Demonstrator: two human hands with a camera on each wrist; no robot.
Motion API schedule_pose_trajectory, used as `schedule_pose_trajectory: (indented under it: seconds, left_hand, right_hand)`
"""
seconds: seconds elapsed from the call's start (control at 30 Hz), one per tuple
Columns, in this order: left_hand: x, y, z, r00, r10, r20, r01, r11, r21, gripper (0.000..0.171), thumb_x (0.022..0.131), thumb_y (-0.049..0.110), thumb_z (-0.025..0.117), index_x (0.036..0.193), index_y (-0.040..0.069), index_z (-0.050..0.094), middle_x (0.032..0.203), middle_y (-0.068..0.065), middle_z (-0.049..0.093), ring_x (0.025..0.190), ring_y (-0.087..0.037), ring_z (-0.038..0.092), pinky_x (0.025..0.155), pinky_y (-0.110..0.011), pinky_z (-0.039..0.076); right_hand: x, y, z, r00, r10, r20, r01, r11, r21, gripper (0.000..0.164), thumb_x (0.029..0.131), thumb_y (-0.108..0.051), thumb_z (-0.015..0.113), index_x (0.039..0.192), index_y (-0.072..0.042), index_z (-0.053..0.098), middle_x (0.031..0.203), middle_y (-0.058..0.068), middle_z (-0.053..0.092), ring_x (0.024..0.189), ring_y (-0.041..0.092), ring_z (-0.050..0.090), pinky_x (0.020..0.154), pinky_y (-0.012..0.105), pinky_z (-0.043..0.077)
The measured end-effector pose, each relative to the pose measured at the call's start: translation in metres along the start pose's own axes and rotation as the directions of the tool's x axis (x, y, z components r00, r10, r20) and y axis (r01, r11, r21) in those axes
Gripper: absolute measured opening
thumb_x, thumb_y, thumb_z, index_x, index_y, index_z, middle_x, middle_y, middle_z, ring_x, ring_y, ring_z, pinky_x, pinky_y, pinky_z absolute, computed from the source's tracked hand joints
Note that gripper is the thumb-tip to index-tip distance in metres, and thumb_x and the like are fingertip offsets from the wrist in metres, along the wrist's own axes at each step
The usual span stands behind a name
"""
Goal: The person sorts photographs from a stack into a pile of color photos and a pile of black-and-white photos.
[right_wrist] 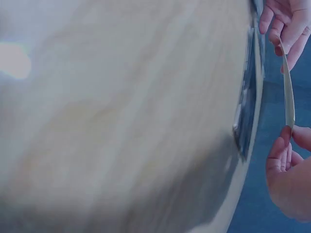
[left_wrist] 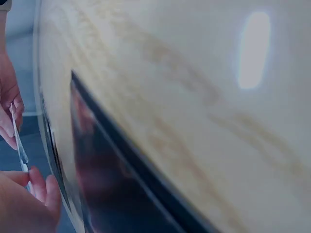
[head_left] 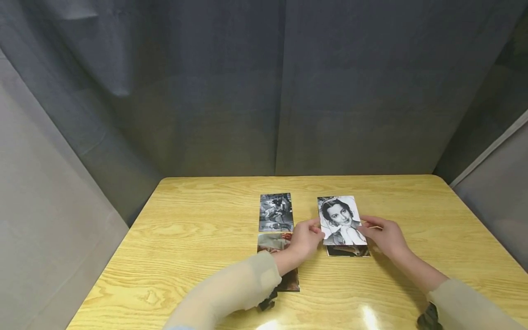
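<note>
Over table (head_left: 185, 220), hands (head_left: 305, 239) (head_left: 385, 237) pinch photo (head_left: 340, 224); head view: portrait (head_left: 339, 213); wrist views: edge (right_wrist: 288, 97).

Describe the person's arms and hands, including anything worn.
The left sleeve and right sleeve are long, plain and cream. A small dark item, too unclear to identify, shows below each. The left hand and right hand wear no gloves.
</note>
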State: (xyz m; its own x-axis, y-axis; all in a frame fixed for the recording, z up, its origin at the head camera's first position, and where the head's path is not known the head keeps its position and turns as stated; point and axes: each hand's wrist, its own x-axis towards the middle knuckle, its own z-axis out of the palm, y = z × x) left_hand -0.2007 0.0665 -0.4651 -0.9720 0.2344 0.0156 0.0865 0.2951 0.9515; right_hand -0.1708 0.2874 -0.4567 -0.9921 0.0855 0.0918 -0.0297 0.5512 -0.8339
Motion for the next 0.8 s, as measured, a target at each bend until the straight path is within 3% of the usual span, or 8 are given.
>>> schedule_pose_trajectory:
  seconds: [0.17, 0.27, 0.4, 0.57, 0.8]
  left_hand:
    - [0.006, 0.0, -0.013, 0.999, -0.022, -0.038, 0.015, 0.987, -0.16, 0.043, 0.085, -0.009, 0.063, 0.127, -0.002, 0.062, 0.075, -0.002, 0.062, 0.06, -0.006, 0.055, 0.055, -0.02, 0.048]
    - [0.009, 0.0, -0.022, 0.997, -0.021, -0.075, 0.003, 0.975, -0.221, 0.044, 0.084, -0.011, 0.063, 0.127, -0.002, 0.062, 0.075, -0.006, 0.065, 0.061, -0.008, 0.06, 0.061, -0.029, 0.055]
    - [0.013, 0.001, -0.036, 0.995, -0.036, -0.097, 0.006, 0.954, -0.299, 0.044, 0.084, -0.012, 0.064, 0.127, -0.002, 0.062, 0.077, -0.009, 0.066, 0.062, -0.009, 0.062, 0.07, -0.038, 0.057]
    - [0.016, 0.001, -0.053, 0.994, -0.037, -0.1, 0.001, 0.943, -0.333, 0.046, 0.086, -0.011, 0.064, 0.13, -0.001, 0.06, 0.079, -0.011, 0.067, 0.063, -0.012, 0.062, 0.071, -0.04, 0.057]
    - [0.024, -0.007, -0.081, 0.995, -0.014, -0.097, -0.017, 0.951, -0.309, 0.048, 0.088, -0.011, 0.061, 0.135, -0.001, 0.056, 0.085, -0.019, 0.067, 0.066, -0.017, 0.063, 0.069, -0.035, 0.057]
  right_hand:
    - [0.012, -0.014, 0.006, 0.999, -0.043, -0.032, 0.045, 0.997, 0.055, 0.041, 0.09, -0.009, 0.069, 0.123, 0.013, 0.059, 0.094, 0.018, 0.065, 0.07, -0.001, 0.056, 0.06, 0.02, 0.048]
    - [0.019, -0.025, 0.011, 0.998, -0.051, -0.038, 0.054, 0.994, 0.093, 0.041, 0.09, -0.009, 0.07, 0.124, 0.012, 0.059, 0.095, 0.017, 0.065, 0.07, -0.001, 0.055, 0.058, 0.02, 0.048]
    - [0.028, -0.038, 0.019, 0.998, -0.047, -0.034, 0.051, 0.989, 0.136, 0.041, 0.091, -0.007, 0.068, 0.126, 0.011, 0.058, 0.096, 0.018, 0.066, 0.07, 0.001, 0.056, 0.059, 0.02, 0.05]
    - [0.039, -0.05, 0.03, 0.999, -0.03, -0.026, 0.035, 0.982, 0.188, 0.04, 0.091, -0.003, 0.066, 0.128, 0.01, 0.057, 0.09, 0.014, 0.067, 0.063, 0.005, 0.055, 0.056, 0.023, 0.05]
    - [0.053, -0.062, 0.054, 1.0, 0.001, -0.01, 0.001, 0.973, 0.231, 0.04, 0.092, -0.005, 0.066, 0.13, 0.005, 0.058, 0.09, 0.01, 0.066, 0.062, 0.005, 0.053, 0.055, 0.022, 0.047]
